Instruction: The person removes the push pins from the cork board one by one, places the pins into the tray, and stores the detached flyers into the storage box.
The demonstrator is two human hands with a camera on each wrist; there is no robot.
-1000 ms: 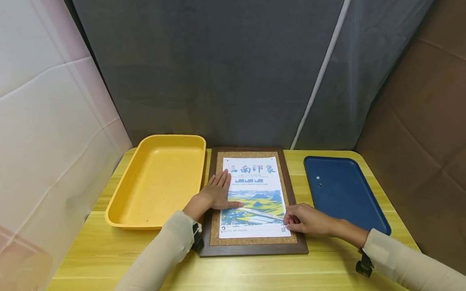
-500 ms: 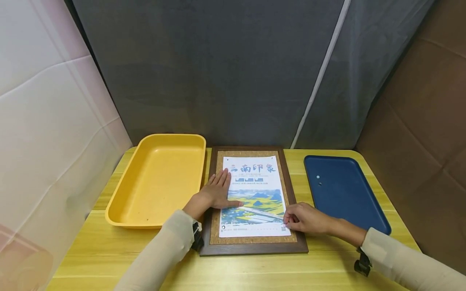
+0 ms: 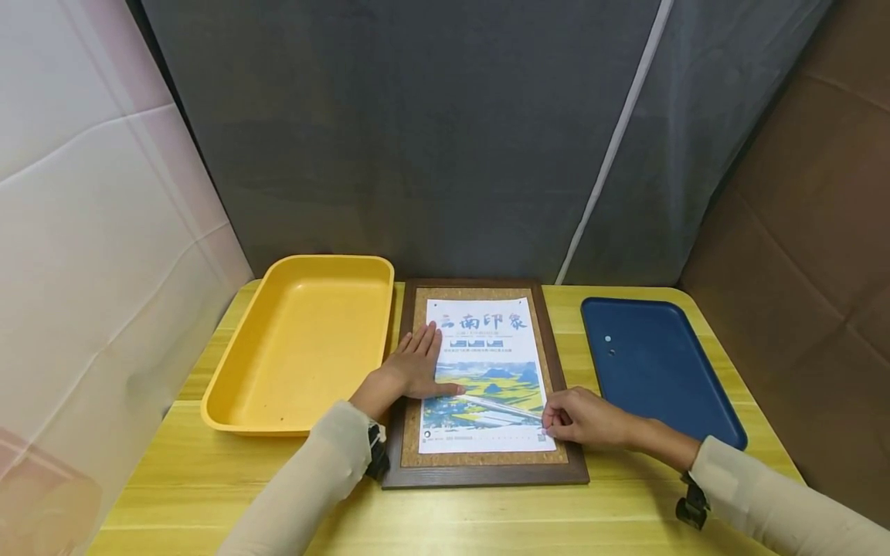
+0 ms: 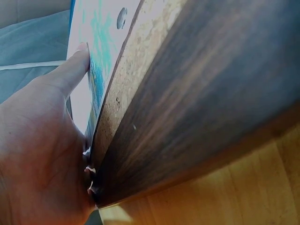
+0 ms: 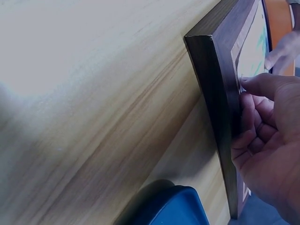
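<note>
Grey backdrop (image 3: 417, 139): fills the upper middle of the frame.
Wooden table (image 3: 487, 521): spans the lower part.
Yellow tray (image 3: 320, 332): left of centre.
Framed cork board (image 3: 487, 476): lies flat, lower centre, between the trays; dark wooden frame.
Poster (image 3: 487, 371): flat on the cork, inside the frame; blue lettering above a landscape.
Blue tray (image 3: 667, 363): right of centre, apart from the board.
Right hand (image 3: 582, 418): fingers curled, thumb and forefinger at the poster's lower right corner; cannot tell whether they pinch anything.
Left hand (image 3: 415, 367): fingers straight, thumb spread, resting across the poster's left edge; grips nothing.
Two small pieces (image 3: 608, 338): upper left of the blue tray.
Round spot (image 3: 427, 435): poster's lower left corner.
</note>
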